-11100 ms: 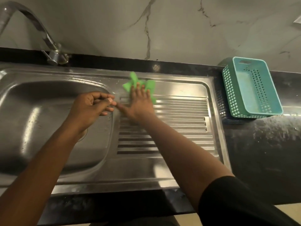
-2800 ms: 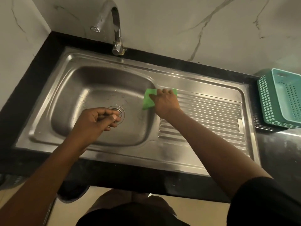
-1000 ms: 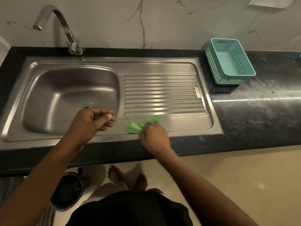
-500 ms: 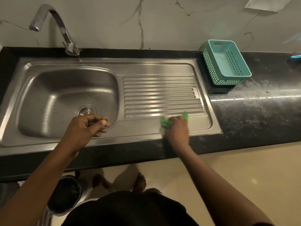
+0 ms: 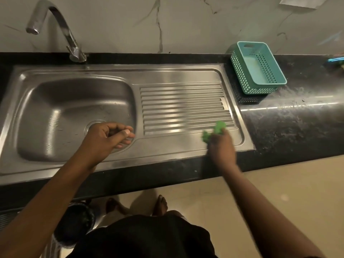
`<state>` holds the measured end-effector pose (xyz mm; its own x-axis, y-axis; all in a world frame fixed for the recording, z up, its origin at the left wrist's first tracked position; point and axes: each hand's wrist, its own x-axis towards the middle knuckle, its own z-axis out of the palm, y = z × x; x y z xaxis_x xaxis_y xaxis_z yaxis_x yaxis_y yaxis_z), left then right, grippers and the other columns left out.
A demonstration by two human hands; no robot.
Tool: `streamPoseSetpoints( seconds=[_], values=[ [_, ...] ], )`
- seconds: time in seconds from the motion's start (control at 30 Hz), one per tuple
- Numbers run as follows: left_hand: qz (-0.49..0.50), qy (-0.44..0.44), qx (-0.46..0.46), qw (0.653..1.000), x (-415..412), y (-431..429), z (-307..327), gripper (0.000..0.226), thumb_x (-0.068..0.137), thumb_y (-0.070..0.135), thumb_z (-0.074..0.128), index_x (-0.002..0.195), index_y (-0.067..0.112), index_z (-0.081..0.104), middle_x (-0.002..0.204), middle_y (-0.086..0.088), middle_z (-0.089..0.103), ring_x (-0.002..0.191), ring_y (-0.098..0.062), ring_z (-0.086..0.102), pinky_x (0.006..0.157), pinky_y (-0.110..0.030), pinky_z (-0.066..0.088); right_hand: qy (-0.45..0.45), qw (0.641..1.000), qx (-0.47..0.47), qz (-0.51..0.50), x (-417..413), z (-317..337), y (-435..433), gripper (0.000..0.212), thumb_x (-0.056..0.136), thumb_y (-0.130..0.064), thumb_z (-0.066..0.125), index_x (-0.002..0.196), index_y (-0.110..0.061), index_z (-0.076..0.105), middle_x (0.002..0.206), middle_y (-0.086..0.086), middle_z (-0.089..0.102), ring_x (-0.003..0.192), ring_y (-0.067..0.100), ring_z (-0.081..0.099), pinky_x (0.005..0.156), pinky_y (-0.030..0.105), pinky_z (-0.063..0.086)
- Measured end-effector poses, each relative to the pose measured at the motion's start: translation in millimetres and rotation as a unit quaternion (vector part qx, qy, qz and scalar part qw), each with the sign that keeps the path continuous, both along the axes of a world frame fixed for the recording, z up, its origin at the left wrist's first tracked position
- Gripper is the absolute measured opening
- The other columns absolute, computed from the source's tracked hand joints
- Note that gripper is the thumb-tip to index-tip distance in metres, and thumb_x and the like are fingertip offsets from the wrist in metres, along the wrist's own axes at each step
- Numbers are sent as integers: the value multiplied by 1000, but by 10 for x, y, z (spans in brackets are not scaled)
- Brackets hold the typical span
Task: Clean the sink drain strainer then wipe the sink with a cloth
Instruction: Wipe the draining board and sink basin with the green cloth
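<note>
Right hand (image 5: pixel 221 148), blurred, grips the bunched green cloth (image 5: pixel 216 130) on the drainboard's front right corner, cloth poking out past the fingertips. Left hand (image 5: pixel 106 140) hovers over the sink (image 5: pixel 111 71) bowl, fingers curled, thumb to forefinger, nothing seen inside, half covering the strainer (image 5: pixel 92 124). Behind: teal basket (image 5: pixel 240 71), tap (image 5: pixel 61 25).

Dim warm light; glare streaks on sink (image 5: pixel 182 125); right hand (image 5: pixel 221 148) motion-blurred; wide-angle bending at edges.
</note>
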<state>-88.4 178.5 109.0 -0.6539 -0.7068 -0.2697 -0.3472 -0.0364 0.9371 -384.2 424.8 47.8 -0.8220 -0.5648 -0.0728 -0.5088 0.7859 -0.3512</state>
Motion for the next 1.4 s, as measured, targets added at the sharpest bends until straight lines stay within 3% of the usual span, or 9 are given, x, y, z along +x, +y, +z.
streamPoseSetpoints(
  seconds=[0.1, 0.23, 0.47, 0.7, 0.9, 1.03, 1.1, 1.2, 1.4],
  values=[
    [-4, -10, 1, 1000, 33, -15, -12, 16, 101, 14, 67, 111, 20, 79, 100, 2, 84, 91, -17, 81, 81, -33, 60, -7, 994, 17, -108, -456, 51, 233, 19, 100, -19, 63, 114, -16, 77, 98, 13, 74, 87, 32, 71, 79, 48, 61],
    [-2, -12, 4, 1000, 44, -36, -18, 16, 102, 13, 67, 111, 20, 79, 100, 3, 85, 90, -16, 81, 82, -34, 60, 54, 995, 61, -64, 54, 39, -53, 12, 100, -22, 61, 98, -17, 72, 74, -2, 63, 65, 20, 61, 60, 32, 50],
    [0, -7, 4, 1000, -74, -65, 23, 16, 102, 12, 67, 110, 19, 79, 98, 3, 85, 90, -17, 82, 82, -35, 62, 73, 966, 30, 246, 1663, -15, -937, 22, 92, -22, 70, 114, -18, 70, 111, 8, 75, 104, 30, 63, 85, 41, 53],
    [-1, -2, -11, 1000, -1, -205, 61, 16, 102, 15, 67, 110, 23, 79, 100, 4, 85, 91, -18, 82, 82, -38, 62, 53, 922, 5, 383, 1562, -54, -1135, 26, 103, -30, 55, 123, -20, 69, 114, 5, 75, 99, 26, 59, 84, 41, 50],
    [52, -5, -6, 999, 401, -394, 30, 16, 102, 16, 68, 105, 27, 80, 98, 2, 85, 89, -19, 82, 80, -37, 61, 63, 983, 18, 173, 374, -32, -637, 37, 92, -26, 70, 126, -35, 57, 96, 5, 72, 86, 26, 63, 72, 43, 58],
    [83, -18, 6, 996, 671, -424, -25, 17, 101, 13, 68, 105, 26, 79, 97, 1, 85, 88, -19, 82, 81, -38, 61, 28, 998, 42, -26, -93, -9, -578, 67, 95, -20, 68, 150, -36, 35, 100, 11, 60, 87, 33, 61, 80, 52, 58],
    [93, -22, 15, 995, 765, -419, -51, 18, 102, 12, 68, 106, 25, 79, 98, 1, 85, 88, -19, 82, 81, -38, 61, 18, 998, 24, -50, 92, -59, -725, 55, 97, -19, 65, 147, -32, 47, 105, 11, 65, 92, 31, 63, 85, 49, 58],
    [97, -25, 23, 995, 828, -415, -58, 19, 101, 10, 67, 105, 25, 79, 97, 0, 85, 88, -20, 82, 79, -36, 61, 8, 1000, -2, 24, 784, -126, -1116, 35, 100, -22, 62, 134, -31, 61, 103, 6, 66, 94, 25, 63, 83, 39, 57],
    [88, -25, 18, 996, 763, -482, 41, 17, 102, 9, 66, 106, 21, 79, 96, 0, 85, 88, -20, 82, 81, -36, 61, 54, 958, 10, 281, 1760, -77, -1869, 39, 91, -8, 62, 126, -23, 71, 118, -1, 74, 107, 25, 60, 88, 39, 56]
  ],
)
